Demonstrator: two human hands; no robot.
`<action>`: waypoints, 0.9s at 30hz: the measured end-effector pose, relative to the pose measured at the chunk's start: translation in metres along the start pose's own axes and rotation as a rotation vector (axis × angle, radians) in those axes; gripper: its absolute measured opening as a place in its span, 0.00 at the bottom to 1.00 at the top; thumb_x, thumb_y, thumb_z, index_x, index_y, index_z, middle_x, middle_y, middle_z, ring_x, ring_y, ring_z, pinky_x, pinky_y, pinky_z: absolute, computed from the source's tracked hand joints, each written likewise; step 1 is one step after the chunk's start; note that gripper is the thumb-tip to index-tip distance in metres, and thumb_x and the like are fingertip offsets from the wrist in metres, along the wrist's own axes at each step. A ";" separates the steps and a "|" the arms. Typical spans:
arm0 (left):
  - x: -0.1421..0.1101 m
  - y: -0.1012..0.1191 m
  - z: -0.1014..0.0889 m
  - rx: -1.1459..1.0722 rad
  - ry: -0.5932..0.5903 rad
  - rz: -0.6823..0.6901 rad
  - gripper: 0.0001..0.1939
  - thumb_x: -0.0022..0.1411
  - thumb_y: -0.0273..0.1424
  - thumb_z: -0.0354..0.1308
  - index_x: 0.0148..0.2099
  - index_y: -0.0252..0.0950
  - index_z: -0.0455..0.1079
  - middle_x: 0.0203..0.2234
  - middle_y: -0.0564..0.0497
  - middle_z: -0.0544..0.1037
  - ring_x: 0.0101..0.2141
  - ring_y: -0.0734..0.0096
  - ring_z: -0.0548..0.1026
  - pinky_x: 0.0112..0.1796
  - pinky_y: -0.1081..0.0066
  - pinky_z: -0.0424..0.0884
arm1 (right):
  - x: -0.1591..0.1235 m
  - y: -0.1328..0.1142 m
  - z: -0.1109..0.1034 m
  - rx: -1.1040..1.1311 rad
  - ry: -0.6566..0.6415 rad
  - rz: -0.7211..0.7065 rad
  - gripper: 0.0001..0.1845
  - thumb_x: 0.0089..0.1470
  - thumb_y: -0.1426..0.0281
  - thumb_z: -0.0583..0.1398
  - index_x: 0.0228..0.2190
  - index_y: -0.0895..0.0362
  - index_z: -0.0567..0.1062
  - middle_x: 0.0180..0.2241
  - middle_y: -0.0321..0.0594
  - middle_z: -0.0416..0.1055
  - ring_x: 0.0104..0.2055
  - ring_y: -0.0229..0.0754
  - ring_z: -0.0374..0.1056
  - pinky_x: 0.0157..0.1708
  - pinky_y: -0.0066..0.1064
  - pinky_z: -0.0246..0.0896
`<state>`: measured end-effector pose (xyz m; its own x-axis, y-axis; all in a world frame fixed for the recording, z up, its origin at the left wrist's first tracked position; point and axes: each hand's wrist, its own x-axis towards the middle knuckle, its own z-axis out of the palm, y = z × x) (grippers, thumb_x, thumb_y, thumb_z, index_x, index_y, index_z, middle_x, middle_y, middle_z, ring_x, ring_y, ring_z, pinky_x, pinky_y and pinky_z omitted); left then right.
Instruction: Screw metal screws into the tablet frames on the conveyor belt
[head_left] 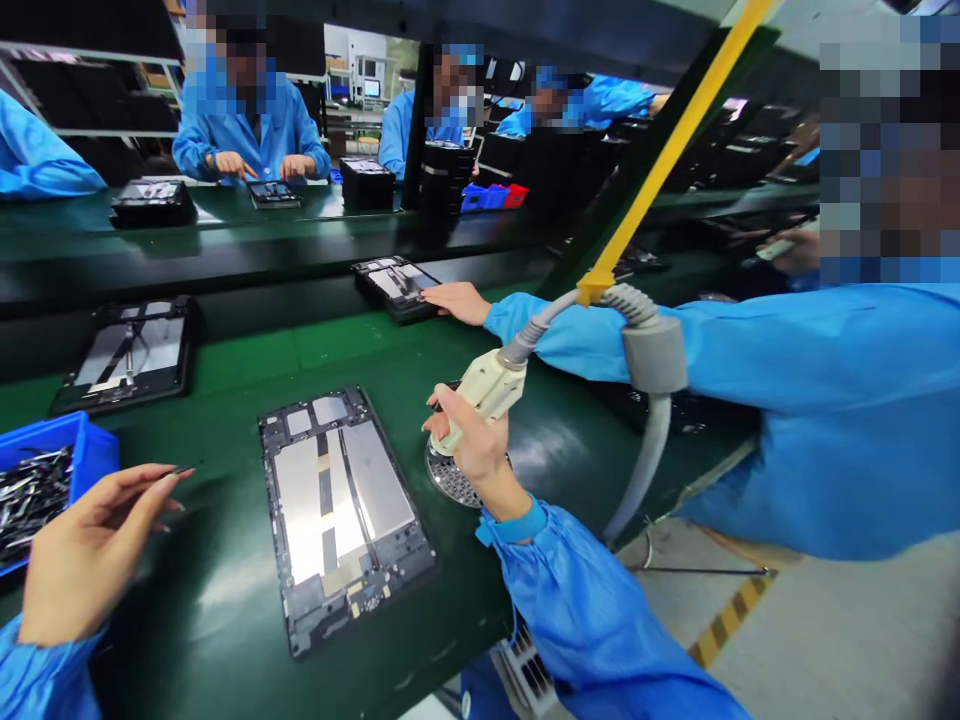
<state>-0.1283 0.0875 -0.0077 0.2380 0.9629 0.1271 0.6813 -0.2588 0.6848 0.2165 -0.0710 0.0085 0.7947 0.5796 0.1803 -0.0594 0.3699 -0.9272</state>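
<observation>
My left hand point(94, 545) is closed in a pinch at the left, holding a small thin dark strip point(185, 469) between thumb and fingertips. My right hand point(480, 445) wraps round a cream-coloured electric screwdriver point(491, 382), its thick grey cable rising from the top. Under that hand, partly hidden, lies a round metal dish point(454, 480) dotted with holes; whether the tool's tip touches it I cannot tell. Between my hands an opened tablet point(386, 470) lies flat on the green mat, silver battery plates and a circuit board showing.
A blue bin point(97, 455) of loose dark strips stands at the left. Opened tablets point(131, 350) lie farther back. A co-worker's hand point(461, 300) touches a stack of tablets point(397, 285). The cable point(634, 300) hangs from a yellow strap point(667, 160). Other people in blue work opposite.
</observation>
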 end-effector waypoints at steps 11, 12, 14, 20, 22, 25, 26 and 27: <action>-0.029 0.055 0.031 -0.330 -0.180 0.021 0.19 0.57 0.48 0.66 0.40 0.37 0.80 0.25 0.53 0.80 0.22 0.71 0.71 0.27 0.71 0.71 | -0.015 -0.045 0.000 0.029 -0.034 -0.074 0.22 0.45 0.49 0.72 0.24 0.55 0.78 0.11 0.27 0.58 0.13 0.35 0.57 0.18 0.31 0.61; -0.030 0.055 0.037 -0.344 -0.193 0.025 0.19 0.57 0.47 0.65 0.39 0.36 0.80 0.25 0.51 0.80 0.22 0.71 0.71 0.26 0.71 0.71 | -0.024 -0.054 0.003 0.033 -0.091 -0.073 0.21 0.47 0.49 0.71 0.24 0.54 0.79 0.11 0.27 0.58 0.13 0.35 0.58 0.18 0.31 0.61; -0.035 0.056 0.047 -0.361 -0.227 0.032 0.18 0.58 0.46 0.63 0.38 0.36 0.80 0.24 0.50 0.80 0.23 0.69 0.72 0.26 0.71 0.69 | -0.046 -0.066 0.011 0.028 -0.228 -0.038 0.19 0.51 0.50 0.70 0.27 0.54 0.81 0.12 0.28 0.59 0.14 0.36 0.58 0.19 0.32 0.61; -0.042 0.055 0.063 -0.381 -0.263 0.112 0.13 0.61 0.40 0.61 0.38 0.37 0.79 0.25 0.52 0.80 0.25 0.71 0.72 0.32 0.71 0.71 | -0.098 -0.066 0.021 -0.007 -0.647 0.146 0.17 0.58 0.52 0.68 0.38 0.52 0.84 0.15 0.32 0.64 0.17 0.41 0.63 0.18 0.33 0.60; -0.042 0.056 0.064 -0.387 -0.260 0.131 0.11 0.63 0.37 0.61 0.39 0.36 0.79 0.26 0.52 0.80 0.26 0.71 0.72 0.34 0.71 0.72 | -0.099 -0.063 0.021 -0.024 -0.653 0.158 0.15 0.59 0.53 0.68 0.38 0.52 0.84 0.15 0.32 0.64 0.17 0.41 0.63 0.18 0.33 0.60; -0.046 0.066 0.068 -0.404 -0.249 0.176 0.07 0.65 0.33 0.61 0.39 0.36 0.79 0.29 0.52 0.81 0.28 0.72 0.74 0.37 0.72 0.73 | -0.097 -0.061 0.023 -0.040 -0.617 0.162 0.14 0.58 0.55 0.68 0.35 0.53 0.84 0.14 0.31 0.63 0.16 0.40 0.61 0.20 0.34 0.63; -0.048 0.072 0.071 -0.416 -0.255 0.205 0.06 0.66 0.31 0.61 0.40 0.36 0.79 0.31 0.52 0.82 0.29 0.72 0.75 0.38 0.72 0.73 | -0.096 -0.061 0.024 -0.040 -0.608 0.162 0.15 0.58 0.54 0.68 0.34 0.53 0.84 0.14 0.31 0.62 0.16 0.39 0.61 0.21 0.35 0.64; -0.051 0.079 0.074 -0.432 -0.272 0.240 0.06 0.66 0.30 0.60 0.40 0.36 0.78 0.32 0.52 0.82 0.29 0.72 0.75 0.39 0.72 0.73 | -0.096 -0.061 0.025 -0.043 -0.599 0.162 0.15 0.58 0.54 0.68 0.33 0.53 0.84 0.14 0.31 0.62 0.16 0.39 0.61 0.22 0.36 0.65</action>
<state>-0.0350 0.0124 -0.0131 0.5602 0.8118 0.1649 0.2543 -0.3580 0.8984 0.1292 -0.1312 0.0562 0.3001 0.9373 0.1774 -0.1167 0.2206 -0.9684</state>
